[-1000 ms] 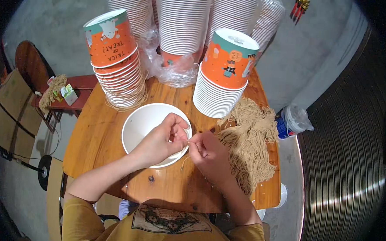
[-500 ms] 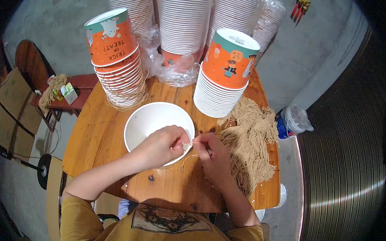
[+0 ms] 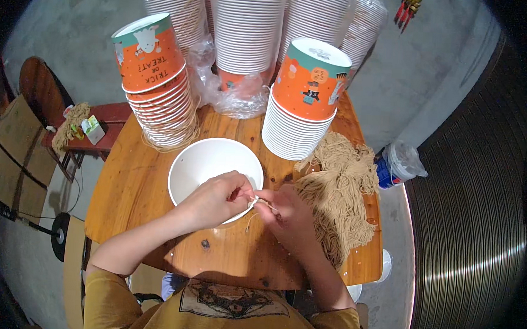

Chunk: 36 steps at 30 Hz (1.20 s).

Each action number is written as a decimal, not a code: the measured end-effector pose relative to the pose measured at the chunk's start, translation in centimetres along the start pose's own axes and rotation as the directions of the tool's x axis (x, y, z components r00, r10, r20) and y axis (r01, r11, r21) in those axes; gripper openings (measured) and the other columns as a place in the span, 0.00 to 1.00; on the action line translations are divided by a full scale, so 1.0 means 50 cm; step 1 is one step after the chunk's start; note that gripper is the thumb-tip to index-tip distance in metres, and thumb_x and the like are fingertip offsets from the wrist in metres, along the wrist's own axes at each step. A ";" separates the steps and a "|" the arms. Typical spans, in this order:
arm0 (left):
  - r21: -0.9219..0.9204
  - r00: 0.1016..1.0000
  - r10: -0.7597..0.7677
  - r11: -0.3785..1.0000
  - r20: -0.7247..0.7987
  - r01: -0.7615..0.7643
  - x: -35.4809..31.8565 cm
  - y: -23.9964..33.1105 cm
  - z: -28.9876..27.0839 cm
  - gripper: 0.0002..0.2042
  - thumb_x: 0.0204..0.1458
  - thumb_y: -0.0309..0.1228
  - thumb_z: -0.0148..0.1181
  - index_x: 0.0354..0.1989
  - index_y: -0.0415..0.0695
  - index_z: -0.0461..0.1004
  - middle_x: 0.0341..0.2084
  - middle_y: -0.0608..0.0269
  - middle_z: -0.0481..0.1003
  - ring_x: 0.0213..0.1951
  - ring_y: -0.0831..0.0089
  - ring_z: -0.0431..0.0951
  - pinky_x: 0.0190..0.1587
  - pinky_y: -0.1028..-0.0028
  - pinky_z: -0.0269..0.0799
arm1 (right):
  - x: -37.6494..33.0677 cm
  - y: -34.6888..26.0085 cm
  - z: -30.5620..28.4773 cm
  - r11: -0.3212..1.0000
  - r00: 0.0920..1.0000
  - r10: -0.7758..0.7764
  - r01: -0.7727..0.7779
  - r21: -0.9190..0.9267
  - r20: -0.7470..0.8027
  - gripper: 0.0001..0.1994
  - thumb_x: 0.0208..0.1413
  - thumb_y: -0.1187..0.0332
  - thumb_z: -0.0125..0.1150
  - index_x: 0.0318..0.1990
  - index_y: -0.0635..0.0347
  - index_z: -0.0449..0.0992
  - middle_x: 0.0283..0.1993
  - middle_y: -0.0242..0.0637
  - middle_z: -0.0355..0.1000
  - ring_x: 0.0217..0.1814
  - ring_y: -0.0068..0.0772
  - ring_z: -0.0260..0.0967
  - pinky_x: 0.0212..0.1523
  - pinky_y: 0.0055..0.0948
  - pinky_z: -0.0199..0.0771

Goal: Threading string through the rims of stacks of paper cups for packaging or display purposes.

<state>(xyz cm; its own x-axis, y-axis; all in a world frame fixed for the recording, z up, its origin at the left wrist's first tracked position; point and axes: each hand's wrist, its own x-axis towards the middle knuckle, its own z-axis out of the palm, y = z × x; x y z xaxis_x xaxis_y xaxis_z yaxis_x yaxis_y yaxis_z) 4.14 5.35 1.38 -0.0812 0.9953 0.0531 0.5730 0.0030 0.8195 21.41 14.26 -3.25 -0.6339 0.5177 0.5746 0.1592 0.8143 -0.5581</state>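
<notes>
Left grip (image 3: pixel 215 200) and right grip (image 3: pixel 289 218) nearly meet, fingertips (image 3: pixel 264 195) apparently pinched, forearms (image 3: pixel 142 240) angled inward.

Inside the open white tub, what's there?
Plain white inner wall shows in the tub; the left hand covers its near right part, so anything there is hidden.

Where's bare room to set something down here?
Bare wood runs from the white-lined tub to the left edge of the table, and from the tub to the near edge. The back is crowded with stacked paper tubs, the right with tan string.
</notes>
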 end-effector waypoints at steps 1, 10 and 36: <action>-0.012 1.000 -0.014 1.000 -0.006 0.014 0.000 0.002 0.000 0.06 0.51 0.28 0.55 0.33 0.37 0.73 0.29 0.55 0.73 0.31 0.66 0.74 0.36 0.70 0.69 | -0.003 0.002 0.001 0.999 1.000 -0.002 0.002 -0.045 -0.006 0.11 0.47 0.71 0.68 0.38 0.57 0.75 0.25 0.35 0.64 0.24 0.33 0.66 0.25 0.29 0.66; 0.194 0.985 0.157 0.971 -0.074 -0.141 -0.007 0.004 -0.009 0.06 0.53 0.27 0.53 0.31 0.36 0.70 0.29 0.49 0.72 0.37 0.52 0.72 0.41 0.62 0.68 | -0.020 0.013 0.003 0.998 0.998 -0.063 0.062 -0.031 -0.022 0.05 0.50 0.73 0.63 0.35 0.58 0.75 0.29 0.39 0.69 0.28 0.38 0.72 0.28 0.31 0.71; 0.485 0.964 0.173 0.873 -0.203 -0.055 -0.163 -0.009 -0.067 0.07 0.46 0.23 0.59 0.34 0.46 0.70 0.31 0.64 0.71 0.45 0.65 0.71 0.60 0.55 0.49 | 0.135 -0.048 0.073 0.960 0.908 -0.274 0.238 0.149 0.316 0.04 0.53 0.71 0.58 0.33 0.62 0.72 0.30 0.44 0.71 0.32 0.47 0.71 0.32 0.37 0.70</action>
<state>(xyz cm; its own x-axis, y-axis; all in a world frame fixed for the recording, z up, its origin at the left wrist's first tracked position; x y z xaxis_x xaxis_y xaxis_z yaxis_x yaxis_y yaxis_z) 1.81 -3.11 2.50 -0.1445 0.9399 0.3093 0.9000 -0.0051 0.4359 14.00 14.86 -0.23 -0.8587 0.1641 0.4855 -0.1105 0.8657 -0.4882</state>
